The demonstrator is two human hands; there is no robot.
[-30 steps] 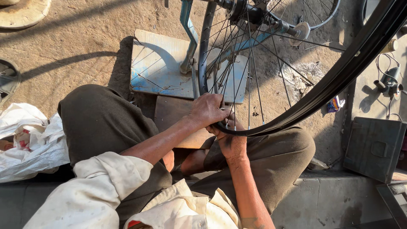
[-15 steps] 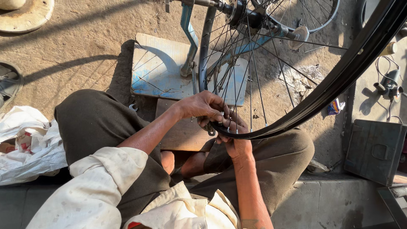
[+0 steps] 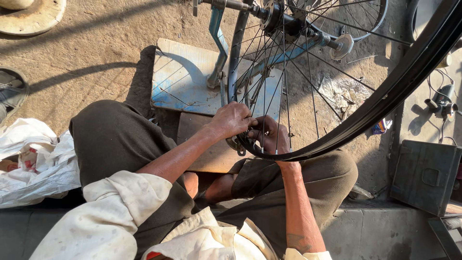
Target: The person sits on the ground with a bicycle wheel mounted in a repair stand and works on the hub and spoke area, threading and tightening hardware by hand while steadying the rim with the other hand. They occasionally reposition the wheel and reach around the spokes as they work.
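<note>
Head view. Person is sitting low, knees apart, a bicycle wheel [image 3: 337, 82] standing in a blue truing stand [image 3: 216, 53] just beyond the knees. Left hand [image 3: 233, 120] is curling over the near part of the rim [image 3: 308, 153], fingers closed around it where the spokes [image 3: 284, 86] meet. Right hand [image 3: 273, 136] is sitting just right of it, touching the rim from inside, fingers bent narrow on a spoke end; whether a small tool is pinched there cannot be told. Against a second ago, both hands have been shifting slightly along the rim and drawing closer together, suggesting work is moving spoke by spoke. White sacks [image 3: 33, 159] are lying at left, a dark metal box [image 3: 426, 175] at right.
</note>
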